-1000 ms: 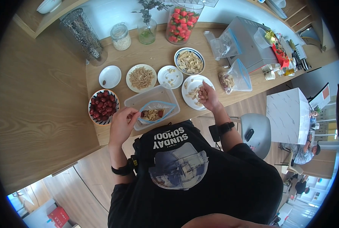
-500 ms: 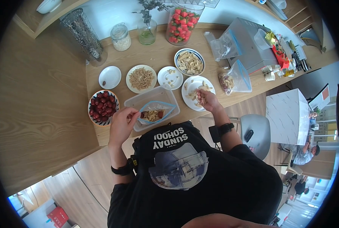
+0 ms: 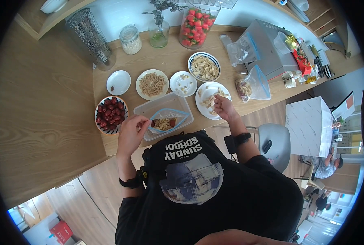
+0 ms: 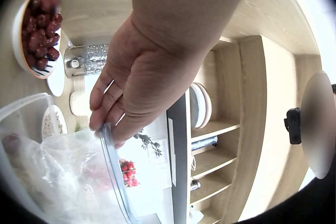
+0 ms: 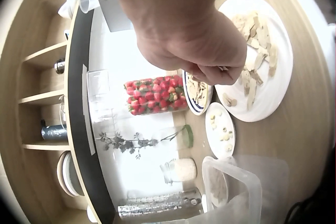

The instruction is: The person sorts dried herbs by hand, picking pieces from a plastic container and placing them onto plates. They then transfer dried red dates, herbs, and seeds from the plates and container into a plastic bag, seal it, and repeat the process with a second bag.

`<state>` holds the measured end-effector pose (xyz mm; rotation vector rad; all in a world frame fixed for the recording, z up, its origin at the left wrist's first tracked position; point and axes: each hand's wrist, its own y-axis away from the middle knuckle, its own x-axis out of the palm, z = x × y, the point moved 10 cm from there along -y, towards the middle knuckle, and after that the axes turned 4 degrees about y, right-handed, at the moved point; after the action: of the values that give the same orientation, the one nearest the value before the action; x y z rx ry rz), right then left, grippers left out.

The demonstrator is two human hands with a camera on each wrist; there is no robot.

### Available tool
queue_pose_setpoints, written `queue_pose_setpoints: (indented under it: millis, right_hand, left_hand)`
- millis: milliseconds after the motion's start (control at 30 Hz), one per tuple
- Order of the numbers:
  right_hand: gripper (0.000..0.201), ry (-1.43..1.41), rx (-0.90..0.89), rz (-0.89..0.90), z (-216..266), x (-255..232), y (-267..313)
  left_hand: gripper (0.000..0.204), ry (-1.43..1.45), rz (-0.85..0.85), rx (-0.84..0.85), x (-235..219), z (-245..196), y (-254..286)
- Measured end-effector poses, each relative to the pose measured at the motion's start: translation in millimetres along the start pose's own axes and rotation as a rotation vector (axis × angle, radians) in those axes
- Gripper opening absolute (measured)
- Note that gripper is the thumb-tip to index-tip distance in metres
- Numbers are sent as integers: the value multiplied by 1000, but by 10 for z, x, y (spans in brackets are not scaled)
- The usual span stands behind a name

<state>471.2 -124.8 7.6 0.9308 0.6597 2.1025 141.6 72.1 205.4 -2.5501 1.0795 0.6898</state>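
My left hand [image 3: 132,132] pinches the blue zip edge of a clear zip bag [image 3: 180,121] between thumb and fingers. That bag stands inside a clear plastic container [image 3: 143,109] and holds pale slices and dark red pieces. In the left wrist view the fingertips grip the zip strip [image 4: 116,170] at its corner. Over the near side of a white plate [image 3: 200,104] of pale dried slices [image 3: 208,101] is my right hand [image 3: 225,109], fingers curled. A little pale slice shows between its fingers in the right wrist view; the palm is hidden there.
A bowl of red dates [image 3: 111,115] stands left of the container. Behind are a plate of thin pale strips [image 3: 152,84], a small plate [image 3: 183,90] with bits and a blue-rimmed bowl [image 3: 219,65]. A filled zip bag [image 3: 255,85] stands right. Strawberries [image 3: 195,28] fill a tall container behind.
My right hand has turned over and lowered slightly onto the near side of the plate; slices seen in its palm earlier are mostly out of sight. My left hand stays at the bag.
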Motion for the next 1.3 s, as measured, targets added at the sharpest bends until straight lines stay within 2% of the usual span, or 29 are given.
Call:
queue_pose_setpoints:
  millis: [167,233,300,333,400,433,500,533,600,733,800,900,1000,1200,1300]
  right_hand:
    - [18,46,24,169,83,319,146]
    - [19,100,15,234,201,654,351]
    - [24,343,-86,308,380,1080,629]
    - [24,339,-87,304,440,1223,744]
    - [23,486,-159,464,526,1660,1006]
    - [23,484,-159,464,520,1795,1085]
    - [19,838,-407,586,510,2198,1330]
    - [19,838,-406,588,469,2292,1367]
    - [15,1212,-691,733,340,2617,1585]
    - [14,1368,-641,846,-147,2728,1515]
    - [21,1792,-717,788,-399,2655,1381]
    - [28,1920,-724,746,-482,2701,1408]
    - [31,2003,-666,737,-609,2688,1276]
    - [43,1988,-637,785,-718,2663,1234]
    - [38,1910,-673,755,-664,2669,1260]
  left_hand:
    - [14,9,7,-12,17,-13,4]
    - [13,-7,12,6,17,-48,1]
    - [13,-14,17,7,22,-73,2]
    - [13,-18,17,9,29,-85,-2]
    - [13,-24,26,13,48,-88,-10]
    - [12,-31,28,15,51,-90,-10]
    - [12,-24,25,14,59,-101,-9]
    - [12,-16,21,13,60,-106,-7]
    - [12,-15,16,5,70,-106,4]
    - [11,-14,-11,12,61,-85,40]
    - [11,-18,-16,10,60,-83,52]
    - [11,-18,-17,21,72,-102,59]
    - [11,-18,-14,23,75,-132,62]
    - [10,-12,11,32,99,-166,45]
    - [10,-12,25,36,118,-152,35]
